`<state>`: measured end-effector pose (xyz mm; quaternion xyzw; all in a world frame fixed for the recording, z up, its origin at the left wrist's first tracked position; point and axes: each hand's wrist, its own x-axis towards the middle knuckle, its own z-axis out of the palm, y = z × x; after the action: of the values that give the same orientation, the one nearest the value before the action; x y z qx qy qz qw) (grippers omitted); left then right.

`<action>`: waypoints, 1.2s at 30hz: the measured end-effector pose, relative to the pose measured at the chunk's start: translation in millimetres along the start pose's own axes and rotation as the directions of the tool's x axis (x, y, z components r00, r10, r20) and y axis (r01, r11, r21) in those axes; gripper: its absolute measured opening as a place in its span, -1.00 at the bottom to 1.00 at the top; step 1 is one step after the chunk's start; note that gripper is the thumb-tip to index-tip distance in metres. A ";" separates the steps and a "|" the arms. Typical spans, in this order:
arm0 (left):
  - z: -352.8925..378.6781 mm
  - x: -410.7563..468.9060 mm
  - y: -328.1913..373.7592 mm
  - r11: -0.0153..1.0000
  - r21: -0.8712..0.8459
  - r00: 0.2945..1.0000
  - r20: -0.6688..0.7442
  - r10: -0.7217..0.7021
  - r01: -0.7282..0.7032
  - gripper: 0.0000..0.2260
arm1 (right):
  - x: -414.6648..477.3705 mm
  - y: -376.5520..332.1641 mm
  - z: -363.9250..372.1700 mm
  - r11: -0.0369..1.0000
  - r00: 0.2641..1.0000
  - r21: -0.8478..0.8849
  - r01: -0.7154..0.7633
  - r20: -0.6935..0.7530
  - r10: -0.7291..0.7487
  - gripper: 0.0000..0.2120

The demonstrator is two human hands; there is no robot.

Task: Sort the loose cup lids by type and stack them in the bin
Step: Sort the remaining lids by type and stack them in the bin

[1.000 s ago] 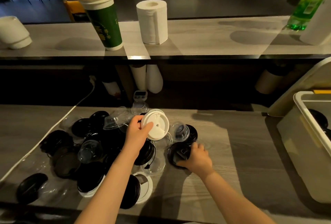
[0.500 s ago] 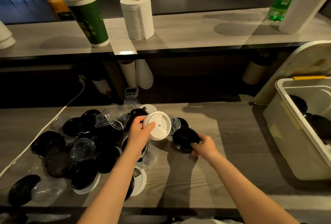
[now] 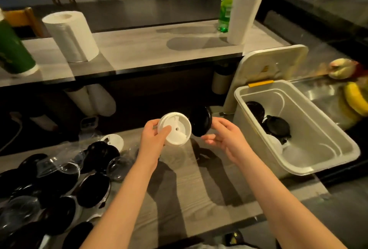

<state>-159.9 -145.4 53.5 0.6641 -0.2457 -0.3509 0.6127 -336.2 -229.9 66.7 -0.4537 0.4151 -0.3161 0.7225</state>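
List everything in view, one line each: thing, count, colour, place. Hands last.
white lid: one, white, in left hand
black lid: one, black, in right hand
loose lids: many, black, clear, few white, counter left
bin: one, off-white, counter's right end
lids in bin: several, black, far end
bin cover: one, off-white, propped behind bin
paper roll: one, white, upper shelf
green cup: one, green, shelf's left edge
bottle: one, green, upper shelf
cup stack: one, white, beside bottle
bananas: bunch, yellow, far right
left hand: one, grips white lid
right hand: one, pinches black lid
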 end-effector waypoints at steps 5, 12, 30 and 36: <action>58.9 3.9 10.7 1.000 0.029 1.000 0.020 0.006 -0.006 -0.73 | 3.5 -29.4 -47.3 0.979 0.989 -0.166 0.116 -0.069 -0.129 -0.86; 58.2 13.6 10.8 1.000 -0.004 0.972 -0.234 -0.030 0.029 -0.70 | 45.2 -5.0 -79.7 0.740 0.994 -0.666 0.094 0.021 -0.107 -0.72; 41.1 18.9 -24.8 0.983 -0.039 0.949 -0.254 -0.185 0.181 -0.79 | 88.0 85.0 -68.8 -0.188 0.979 -0.968 0.167 0.140 0.147 -0.40; 57.3 29.3 -10.9 0.994 -0.031 0.959 -0.263 -0.105 0.100 -0.76 | 88.8 32.6 -38.3 0.272 0.995 -0.957 0.098 0.088 -0.047 -0.73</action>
<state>-186.4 -202.9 37.7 0.7115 -0.1238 -0.2926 0.6268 -327.0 -306.3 -0.4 -0.8218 0.4851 -0.0258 0.2976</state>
